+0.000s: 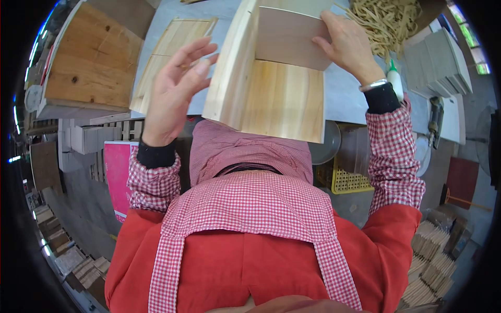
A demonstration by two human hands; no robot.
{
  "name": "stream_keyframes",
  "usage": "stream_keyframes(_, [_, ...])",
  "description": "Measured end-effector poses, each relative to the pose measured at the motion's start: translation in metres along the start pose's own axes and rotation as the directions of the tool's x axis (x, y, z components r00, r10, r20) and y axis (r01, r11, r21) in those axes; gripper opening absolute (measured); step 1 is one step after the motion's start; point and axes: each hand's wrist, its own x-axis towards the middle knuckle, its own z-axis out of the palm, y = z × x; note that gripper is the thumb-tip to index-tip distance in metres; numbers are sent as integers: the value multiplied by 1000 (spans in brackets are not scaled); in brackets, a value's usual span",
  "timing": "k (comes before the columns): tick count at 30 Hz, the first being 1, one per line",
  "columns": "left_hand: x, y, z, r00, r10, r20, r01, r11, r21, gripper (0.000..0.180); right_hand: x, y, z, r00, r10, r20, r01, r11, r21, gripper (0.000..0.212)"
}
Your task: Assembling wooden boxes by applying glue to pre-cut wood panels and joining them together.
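A partly built pale wooden box (286, 101) stands at the near edge of the table in front of me, one side open toward the right. Its inside shows a thin greyish-brown panel (287, 39) set across the far part. My right hand (348, 44) pinches the upper right corner of that panel, thumb on the inner face. To the left of the box, my left hand (180, 86) has its fingers spread and bent, close to the tall side board and holding nothing. Beyond this hand a flat jointed wooden panel (175, 44) lies on the table.
A large knotty wooden block (88, 60) stands at the left. At the far right sit a heap of tan strips (386, 18), a white bottle with a green nozzle (394, 78) and stacked grey boards (438, 62). Below are a yellow crate (350, 182) and a pink sheet (119, 175).
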Motion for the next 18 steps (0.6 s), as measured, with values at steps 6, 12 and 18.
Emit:
stream_keyframes(6, [22,-8,6,994,-77,80,69,993,93,72,4,-17,-6,989,131,65,-129,991,-43,39])
stream_keyframes(12, [33,-2,22,964,-175,199,148,979,141,84,-1,-24,-8,983,171,69,-166,983,-75,38])
stream_keyframes(18, [34,3,20,945,-193,265,169,979,111,85,-4,-28,-9,994,100,33,-98,994,-52,37])
